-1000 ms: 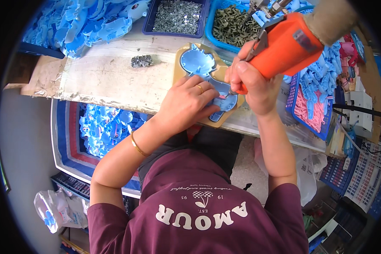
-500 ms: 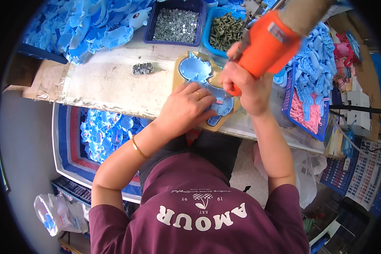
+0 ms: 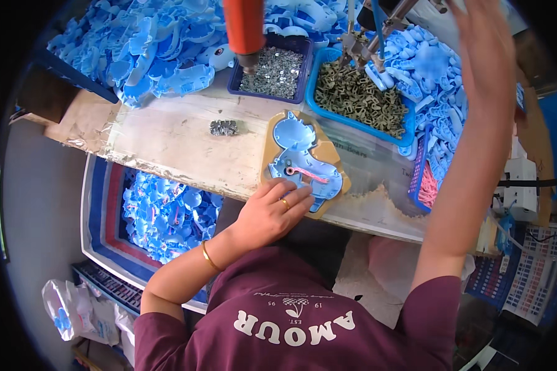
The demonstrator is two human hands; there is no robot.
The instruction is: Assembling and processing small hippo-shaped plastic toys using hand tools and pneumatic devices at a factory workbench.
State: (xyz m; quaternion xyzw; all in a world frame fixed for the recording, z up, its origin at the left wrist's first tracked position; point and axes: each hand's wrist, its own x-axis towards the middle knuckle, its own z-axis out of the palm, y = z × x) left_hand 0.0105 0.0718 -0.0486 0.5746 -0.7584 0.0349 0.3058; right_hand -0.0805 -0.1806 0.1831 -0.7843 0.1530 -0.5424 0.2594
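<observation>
My left hand lies with its fingers stretched over the near edge of a light-blue plastic toy shell. The shell sits hollow side up in a tan shaped holder. Inside it are a pink plastic strip and a small dark round part at the strip's left end. My right hand is raised at the top right, blurred and cut off by the picture's edge, so its grip does not show. An orange power screwdriver hangs apart from both hands above a dark-blue bin of small metal pieces.
A blue tray holds olive-coloured metal parts, under a metal mechanism. Blue shells are heaped at the back left, more blue parts at the right. A dark metal block lies on the table. Below left stands a lined bin of shells.
My right hand has let go of the orange screwdriver and risen to the upper right. The screwdriver has swung up and left. My left hand has drawn back toward the shell's near edge.
</observation>
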